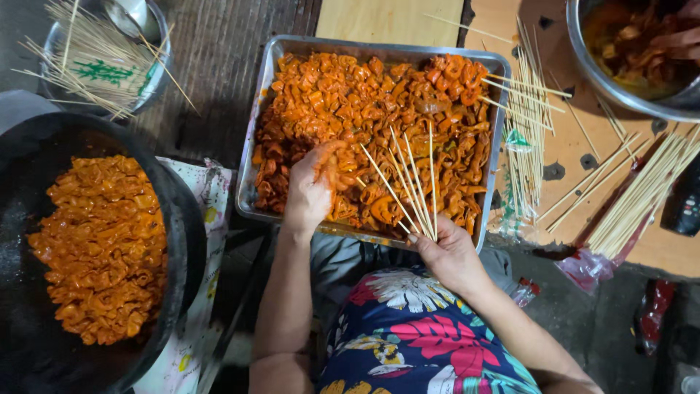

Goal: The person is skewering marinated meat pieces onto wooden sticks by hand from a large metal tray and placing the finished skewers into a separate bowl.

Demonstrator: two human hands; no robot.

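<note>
Head view, looking down. I see a rectangular metal tray [271, 109] filled with orange-red sauced meat pieces [350, 102], sitting directly ahead of the lap.

Left hand [310, 190]: reaching into the near left part of the tray, fingers curled down onto the meat pieces and stained with sauce. It looks loosely closed around a piece, but I cannot tell for certain what it has hold of.

Right hand [448, 255]: at the tray's near edge, closed around the bottom ends of a bundle of bamboo skewers [412, 182]. The sticks fan upward over the meat, bare.

To the left, a large dark pan [182, 219] holds a second heap of the same orange pieces. Far left, a metal bowl [157, 73] holds more sticks. Loose skewers [529, 124] lie on the board right of the tray, another pile [642, 193] further right. A steel basin [590, 66] with darker meat sits top right.

Floral-print garment [423, 335] across the lap.
</note>
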